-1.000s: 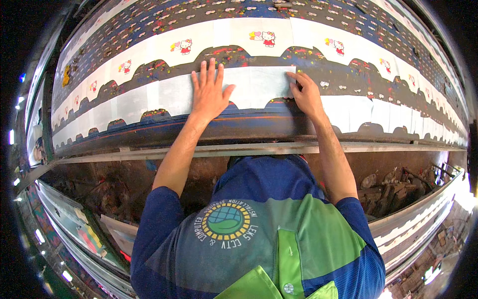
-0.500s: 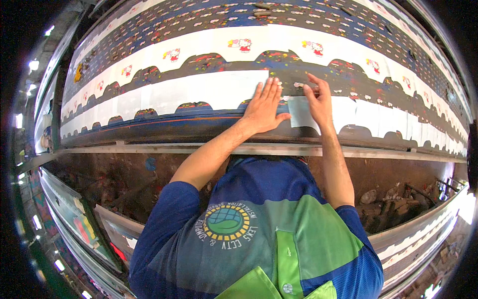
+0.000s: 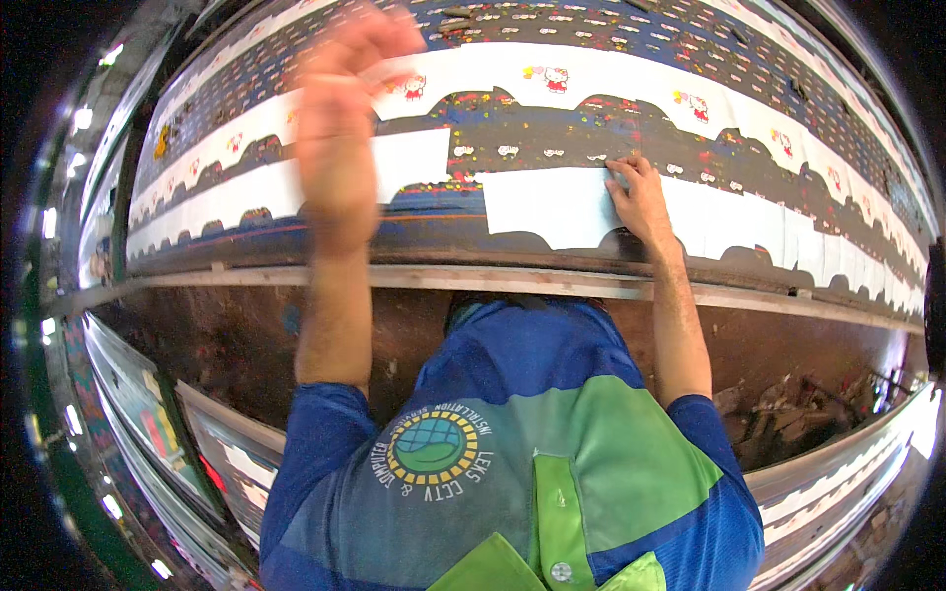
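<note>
A row of white cut panels with scalloped lower edges lies on the dark, paint-flecked table. My right hand is at the upper corner of one plain white panel, its fingers bent and pinched on that corner. Left of this panel a strip of dark table separates it from another white stretch. Raised above that left stretch, my left hand is smeared by motion, so its fingers cannot be read clearly. I see nothing in it. It covers part of the printed row behind.
Behind lies a row of white panels printed with a red and white cartoon figure. Small dark bars rest farther back. A pale rail runs along the table's near edge. More long tables stand behind me on both sides.
My left hand has lifted off the white stretch and swung left and up. My right hand has come down to the panel's upper corner. The view has shifted right along the table.
</note>
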The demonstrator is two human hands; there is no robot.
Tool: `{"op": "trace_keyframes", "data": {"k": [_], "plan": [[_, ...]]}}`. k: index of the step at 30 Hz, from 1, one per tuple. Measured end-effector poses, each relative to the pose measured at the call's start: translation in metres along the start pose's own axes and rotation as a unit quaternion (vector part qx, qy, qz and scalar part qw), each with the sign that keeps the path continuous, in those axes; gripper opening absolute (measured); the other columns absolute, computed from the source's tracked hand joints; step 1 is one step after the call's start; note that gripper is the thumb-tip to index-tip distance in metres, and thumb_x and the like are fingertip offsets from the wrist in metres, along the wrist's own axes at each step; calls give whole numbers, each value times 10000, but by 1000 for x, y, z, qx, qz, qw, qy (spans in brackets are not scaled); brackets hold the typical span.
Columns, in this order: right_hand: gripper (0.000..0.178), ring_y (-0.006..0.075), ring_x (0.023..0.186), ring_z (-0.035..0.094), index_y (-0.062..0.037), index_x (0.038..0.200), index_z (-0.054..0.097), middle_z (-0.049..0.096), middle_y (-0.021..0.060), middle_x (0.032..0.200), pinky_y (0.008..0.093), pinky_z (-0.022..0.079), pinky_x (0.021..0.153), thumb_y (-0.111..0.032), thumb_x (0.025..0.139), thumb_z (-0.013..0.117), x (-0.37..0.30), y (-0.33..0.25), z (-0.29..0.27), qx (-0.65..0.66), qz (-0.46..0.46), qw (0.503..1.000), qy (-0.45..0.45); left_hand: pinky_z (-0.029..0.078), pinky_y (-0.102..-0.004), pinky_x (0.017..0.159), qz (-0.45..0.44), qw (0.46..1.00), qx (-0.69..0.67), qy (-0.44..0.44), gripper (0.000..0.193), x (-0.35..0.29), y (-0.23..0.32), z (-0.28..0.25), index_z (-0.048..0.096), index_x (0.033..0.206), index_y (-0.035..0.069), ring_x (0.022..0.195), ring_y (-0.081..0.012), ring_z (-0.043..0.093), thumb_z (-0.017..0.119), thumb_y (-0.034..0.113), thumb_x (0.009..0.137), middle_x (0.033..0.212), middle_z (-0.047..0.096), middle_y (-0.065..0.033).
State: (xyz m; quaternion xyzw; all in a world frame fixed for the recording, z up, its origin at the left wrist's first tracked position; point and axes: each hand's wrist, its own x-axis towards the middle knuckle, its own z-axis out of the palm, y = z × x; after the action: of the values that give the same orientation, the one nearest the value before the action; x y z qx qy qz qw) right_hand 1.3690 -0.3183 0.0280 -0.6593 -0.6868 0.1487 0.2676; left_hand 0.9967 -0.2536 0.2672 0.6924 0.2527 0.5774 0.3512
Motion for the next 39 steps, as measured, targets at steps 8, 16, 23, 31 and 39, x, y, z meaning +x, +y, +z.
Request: {"op": "trace_keyframes", "data": {"k": [8,16,23,31,39], "plan": [[334,365,1254,630,-60,1309,774,649,178,1360,444,582,980,-160,991,788,2,19,5,31,-40,999,-6,556,-448,1069,258,930,-158,-207,415,11,132,-27,638,1472,34,1280,-247,672,588,305,1162,1420,702,-158],[352,376,1279,618,-66,1312,776,645,177,1366,475,536,1079,-171,977,804,4,23,2,34,-35,998,-29,555,-431,1038,283,916,-147,-242,440,4,154,-32,636,1467,23,1252,-242,672,575,336,1164,1404,702,-159],[388,396,1330,587,-91,1349,774,633,195,1407,492,513,1125,-185,973,801,1,20,-1,68,-21,996,-49,555,-416,1011,275,911,-142,-271,464,7,157,-18,634,1462,13,1228,-237,673,563,362,1166,1389,701,-160],[380,402,1310,579,-95,1332,772,624,186,1418,510,489,1152,-175,961,802,0,20,-3,67,-27,996,-43,554,-398,981,277,905,-158,-282,493,21,135,-5,632,1457,1,1201,-232,674,549,392,1168,1373,701,-161],[338,445,1359,593,-87,1310,768,668,236,1322,525,487,1187,-188,988,790,7,18,-6,76,37,995,-51,554,-381,950,105,988,45,-101,524,24,37,26,630,1451,-10,1173,-227,675,536,423,1170,1357,700,-162]]}}
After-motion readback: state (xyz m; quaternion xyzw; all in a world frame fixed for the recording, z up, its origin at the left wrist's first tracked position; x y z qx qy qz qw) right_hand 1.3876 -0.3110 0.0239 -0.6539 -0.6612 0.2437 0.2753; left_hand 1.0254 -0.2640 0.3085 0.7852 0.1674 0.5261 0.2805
